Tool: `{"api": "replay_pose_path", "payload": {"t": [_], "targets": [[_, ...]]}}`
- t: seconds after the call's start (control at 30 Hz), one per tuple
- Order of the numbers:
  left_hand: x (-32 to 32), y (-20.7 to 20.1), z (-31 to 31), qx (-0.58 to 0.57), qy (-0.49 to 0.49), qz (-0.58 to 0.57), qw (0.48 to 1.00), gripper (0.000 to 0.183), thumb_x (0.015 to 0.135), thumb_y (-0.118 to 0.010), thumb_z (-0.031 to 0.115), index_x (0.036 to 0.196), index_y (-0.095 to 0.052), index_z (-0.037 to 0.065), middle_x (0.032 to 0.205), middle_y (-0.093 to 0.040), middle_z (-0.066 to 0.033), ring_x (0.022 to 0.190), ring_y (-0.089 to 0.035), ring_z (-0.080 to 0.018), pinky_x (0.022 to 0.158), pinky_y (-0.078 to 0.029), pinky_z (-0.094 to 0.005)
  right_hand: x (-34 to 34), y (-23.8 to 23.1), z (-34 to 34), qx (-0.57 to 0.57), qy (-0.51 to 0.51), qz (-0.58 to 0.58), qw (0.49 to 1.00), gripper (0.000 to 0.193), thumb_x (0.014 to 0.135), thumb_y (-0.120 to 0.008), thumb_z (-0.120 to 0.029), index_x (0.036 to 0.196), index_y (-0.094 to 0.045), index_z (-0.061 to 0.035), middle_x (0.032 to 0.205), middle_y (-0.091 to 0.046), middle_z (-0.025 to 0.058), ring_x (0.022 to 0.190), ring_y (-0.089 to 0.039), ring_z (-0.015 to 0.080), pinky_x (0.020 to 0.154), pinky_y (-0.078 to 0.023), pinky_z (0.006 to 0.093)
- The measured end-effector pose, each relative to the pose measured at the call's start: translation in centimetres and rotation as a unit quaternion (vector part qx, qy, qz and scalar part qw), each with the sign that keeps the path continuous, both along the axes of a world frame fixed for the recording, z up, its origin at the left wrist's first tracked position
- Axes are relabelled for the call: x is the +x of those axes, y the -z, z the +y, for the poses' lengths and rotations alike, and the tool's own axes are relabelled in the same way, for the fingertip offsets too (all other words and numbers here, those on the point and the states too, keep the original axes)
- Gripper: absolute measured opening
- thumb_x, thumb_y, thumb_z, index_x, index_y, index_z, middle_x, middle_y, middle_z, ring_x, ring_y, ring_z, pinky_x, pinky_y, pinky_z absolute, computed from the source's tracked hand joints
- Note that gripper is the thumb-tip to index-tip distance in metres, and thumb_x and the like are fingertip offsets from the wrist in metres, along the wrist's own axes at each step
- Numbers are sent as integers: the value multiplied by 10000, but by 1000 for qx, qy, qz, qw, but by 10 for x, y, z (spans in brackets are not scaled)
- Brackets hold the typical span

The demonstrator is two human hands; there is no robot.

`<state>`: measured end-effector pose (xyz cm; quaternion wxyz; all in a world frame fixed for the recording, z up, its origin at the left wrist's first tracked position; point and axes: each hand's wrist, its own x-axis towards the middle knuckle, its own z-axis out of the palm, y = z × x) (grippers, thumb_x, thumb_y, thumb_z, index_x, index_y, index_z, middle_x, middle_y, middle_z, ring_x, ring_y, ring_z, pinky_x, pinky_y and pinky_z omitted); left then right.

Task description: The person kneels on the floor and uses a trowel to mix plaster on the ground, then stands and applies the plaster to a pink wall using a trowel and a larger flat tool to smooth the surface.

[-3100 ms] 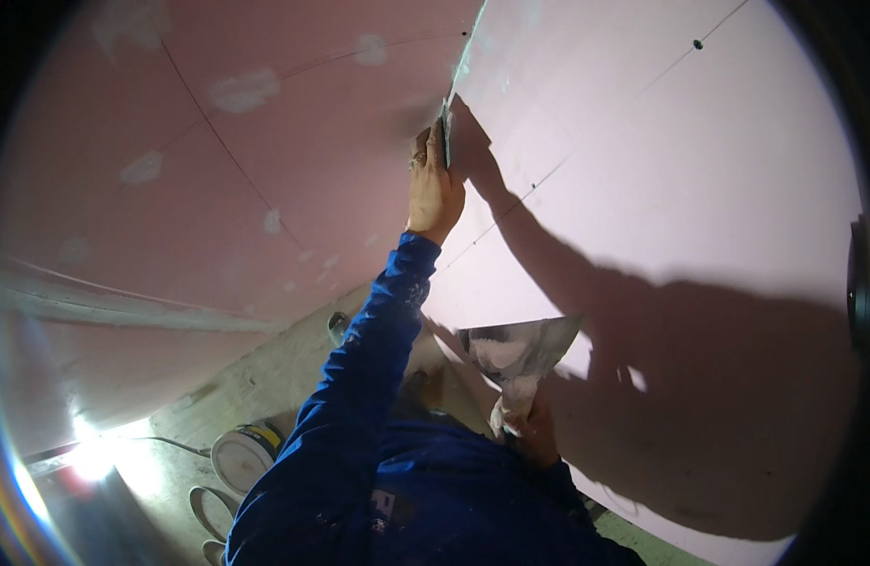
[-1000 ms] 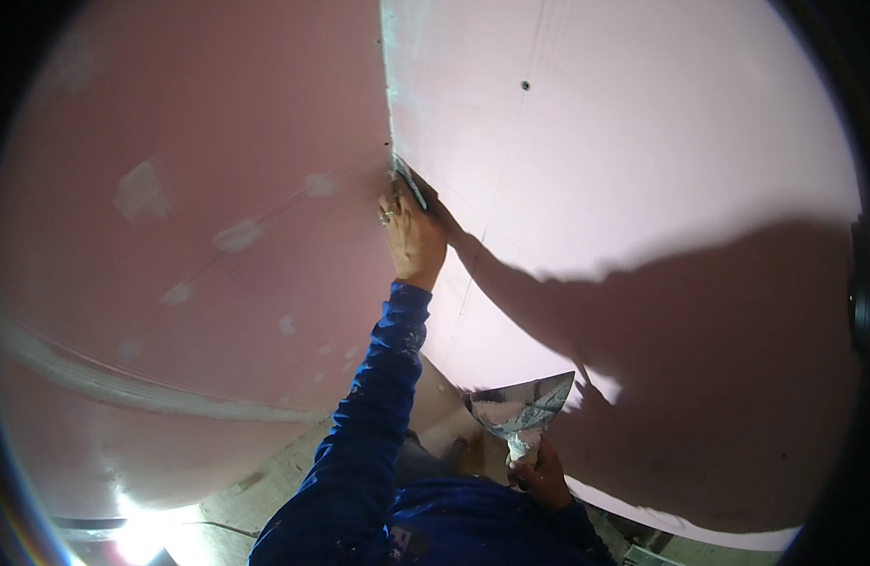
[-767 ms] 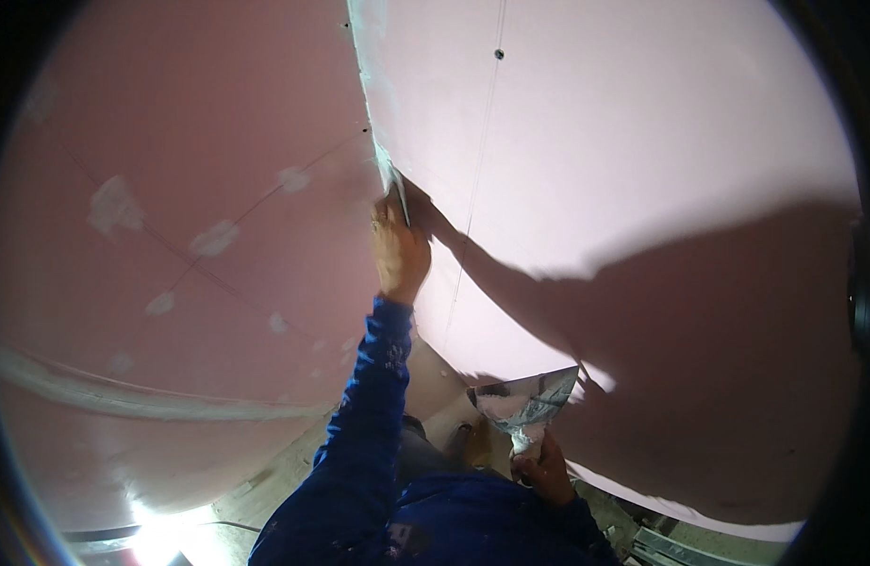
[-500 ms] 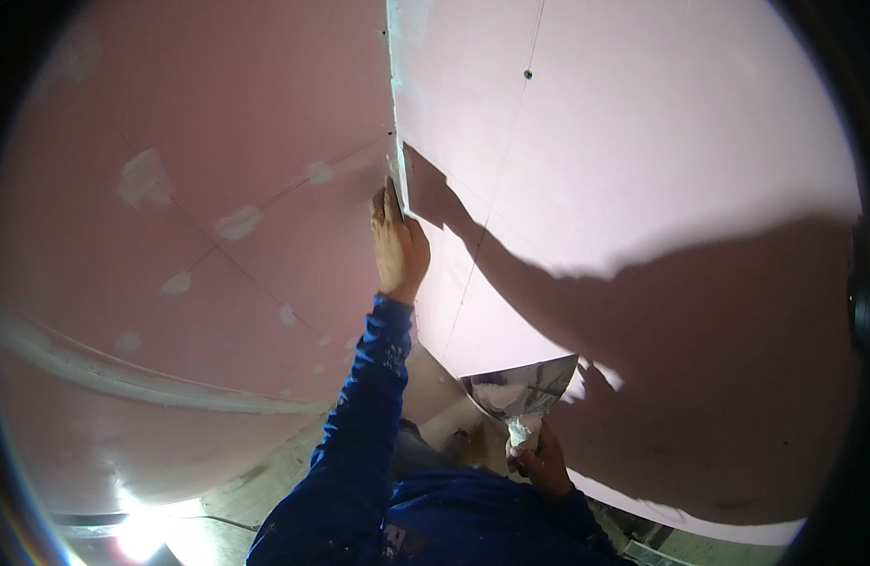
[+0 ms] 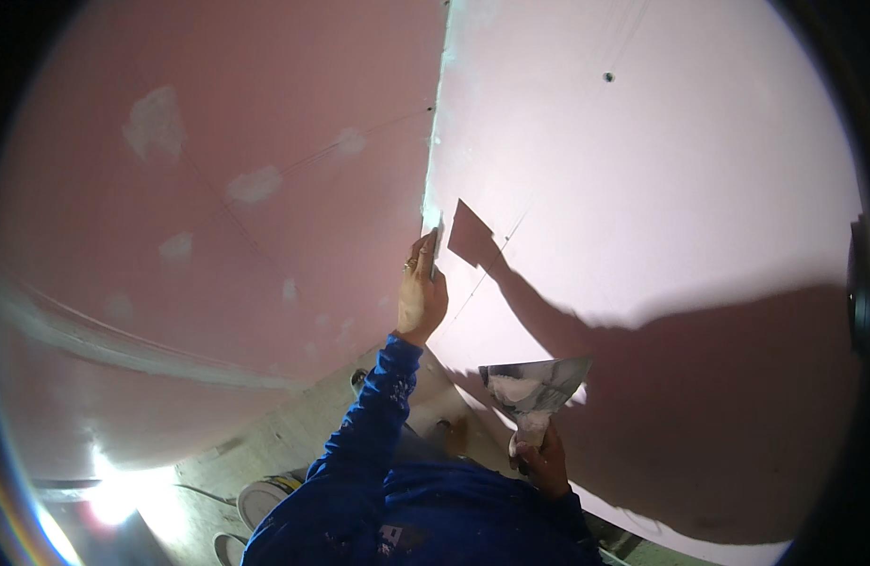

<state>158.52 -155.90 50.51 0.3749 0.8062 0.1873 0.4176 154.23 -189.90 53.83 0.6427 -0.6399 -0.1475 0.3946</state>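
Pink panels [image 5: 331, 75] meet at a corner seam [image 5: 441, 80]. Left hand [image 5: 422, 304]: fingers hold a thin blade [image 5: 438, 236] near it. Right hand [image 5: 546, 462]: fingers grip a wide putty knife [image 5: 538, 387].

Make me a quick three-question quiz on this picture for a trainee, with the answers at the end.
1. Multiple choice: what does the right hand hold? a) a brush, b) a wide metal blade, c) a sponge.
2. True or false: the left hand is empty.
3. Fill in: the person's large shadow falls on the pink wall on the picture's ____ side.

Key: 1 b. 2 False; it holds a thin flat tool, seen nearly edge-on. 3 right.
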Motion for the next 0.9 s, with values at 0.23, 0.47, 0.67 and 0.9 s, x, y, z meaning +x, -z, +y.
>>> {"api": "replay_pose_path", "payload": {"t": [0.23, 0.47, 0.67, 0.9], "targets": [[45, 65, 29, -32, -83, 12, 996, 684, 829, -477, -68, 1488, -316, 19, 1407, -412, -248, 1299, -401, -434, 1102, -354, -488, 2, 12, -7, -67, -21, -49, 996, 392, 902, -656, -274, 1157, -484, -31, 767, -595, 54, 596, -563, 127, 515, -433, 266], [84, 64, 24, -31, -135, -11, 990, 698, 824, -536, -8, 1481, -303, -30, 1400, -425, -262, 1273, -411, -453, 1105, -346, -479, 0, 4, -6, -95, 17, -20, 995, 511, 875, -704, -375, 1183, -464, -45, 770, -589, 52, 589, -557, 123, 517, -428, 253], [91, 76, 26, -30, -136, 16, 990, 667, 805, -516, -16, 1454, -367, -48, 1365, -455, -267, 1225, -443, -448, 1072, -363, -493, -2, 2, -6, -87, 21, -26, 996, 321, 897, -630, -190, 1131, -497, -15, 812, -598, 61, 636, -584, 128, 559, -466, 272], [38, 89, -15, -64, -36, 36, 997, 719, 779, -464, -105, 1478, -368, 33, 1368, -467, -232, 1277, -437, -434, 1095, -367, -474, 6, 0, -1, -74, -6, -40, 996, 311, 898, -634, -174, 1125, -493, -15, 839, -592, 67, 647, -583, 124, 556, -470, 272]]}}
